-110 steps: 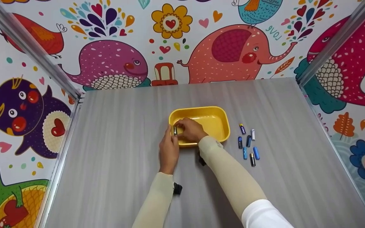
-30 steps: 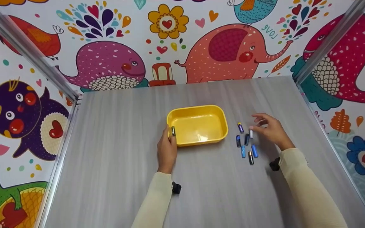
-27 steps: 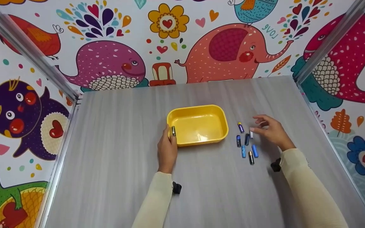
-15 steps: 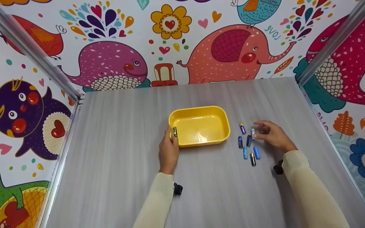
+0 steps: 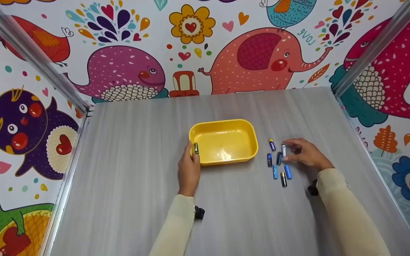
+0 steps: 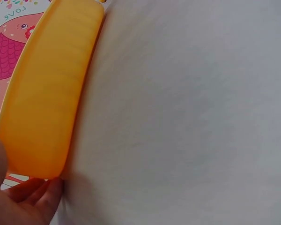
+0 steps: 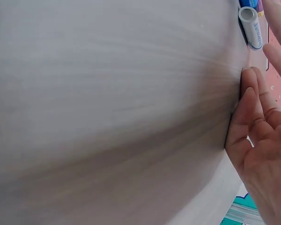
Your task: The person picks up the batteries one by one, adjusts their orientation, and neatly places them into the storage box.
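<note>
1. The left hand [image 5: 189,169] is gripping the tray [image 5: 222,122] by its left end; slackening fingers could be letting it slide.
2. Inside the tray, a green-black battery [image 5: 196,148] is resting by the left wall near the thumb, which could be knocking it over in shifting.
3. The right hand [image 5: 306,153] is bracketing the white battery [image 5: 284,150]; whether its fingers are touching or pinching it, I cannot tell. An off-centre pinch could be sending it rolling into the dark-blue battery [image 5: 279,158] just beside it.
4. Counting: one tray is holding one battery; seven batteries, the white included, are lying on the desk [image 5: 130,160].
</note>
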Motion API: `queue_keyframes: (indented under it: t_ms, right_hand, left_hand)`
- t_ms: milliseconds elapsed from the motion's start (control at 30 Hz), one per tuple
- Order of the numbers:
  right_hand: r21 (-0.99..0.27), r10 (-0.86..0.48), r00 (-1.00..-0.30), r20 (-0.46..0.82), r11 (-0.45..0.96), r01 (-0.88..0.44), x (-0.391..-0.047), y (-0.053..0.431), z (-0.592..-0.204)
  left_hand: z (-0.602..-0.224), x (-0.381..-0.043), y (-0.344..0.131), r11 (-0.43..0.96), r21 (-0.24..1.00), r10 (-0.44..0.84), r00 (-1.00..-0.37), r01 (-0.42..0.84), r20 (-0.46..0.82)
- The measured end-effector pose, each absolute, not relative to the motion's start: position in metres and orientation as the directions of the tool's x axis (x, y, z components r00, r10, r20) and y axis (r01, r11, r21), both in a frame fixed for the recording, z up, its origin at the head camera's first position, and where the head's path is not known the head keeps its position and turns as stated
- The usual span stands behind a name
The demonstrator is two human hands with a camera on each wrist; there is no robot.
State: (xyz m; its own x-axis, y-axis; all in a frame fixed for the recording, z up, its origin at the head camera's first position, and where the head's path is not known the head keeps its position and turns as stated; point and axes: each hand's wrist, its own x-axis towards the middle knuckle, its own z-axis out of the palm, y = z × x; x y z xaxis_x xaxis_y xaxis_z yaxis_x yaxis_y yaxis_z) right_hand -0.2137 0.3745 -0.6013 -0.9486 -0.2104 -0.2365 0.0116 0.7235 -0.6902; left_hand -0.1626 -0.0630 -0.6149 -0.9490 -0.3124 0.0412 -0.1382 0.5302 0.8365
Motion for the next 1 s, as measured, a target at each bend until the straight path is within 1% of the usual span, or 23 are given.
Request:
queue_keyframes:
  t_ms: [167,533,700,933,1000]
  right_hand:
    - [-0.689,-0.198,-0.951,-0.238,0.725,0.021,-0.2138,0.3759,-0.6021]
    - [-0.671,-0.197,-0.943,-0.269,0.74,0.037,-0.2158,0.3742,-0.605]
    - [-0.661,-0.188,-0.941,-0.283,0.749,0.049,-0.2167,0.3725,-0.6059]
    - [-0.637,-0.181,-0.952,-0.246,0.771,0.018,-0.2164,0.3694,-0.6089]
    - [-0.639,-0.17,-0.952,-0.255,0.769,0.034,-0.2162,0.3693,-0.6091]
  left_hand:
    - [-0.6158,-0.1633,-0.0631,0.535,0.835,-0.312,-0.948,-0.126,0.057]
    - [-0.6155,-0.1634,-0.0641,0.529,0.835,-0.315,-0.949,-0.153,0.026]
    - [-0.6159,-0.1627,-0.0636,0.526,0.837,-0.317,-0.948,-0.148,0.032]
    - [-0.6151,-0.1624,-0.0626,0.541,0.833,-0.32,-0.945,-0.117,0.075]
    - [-0.6145,-0.162,-0.0622,0.536,0.835,-0.321,-0.945,-0.125,0.065]
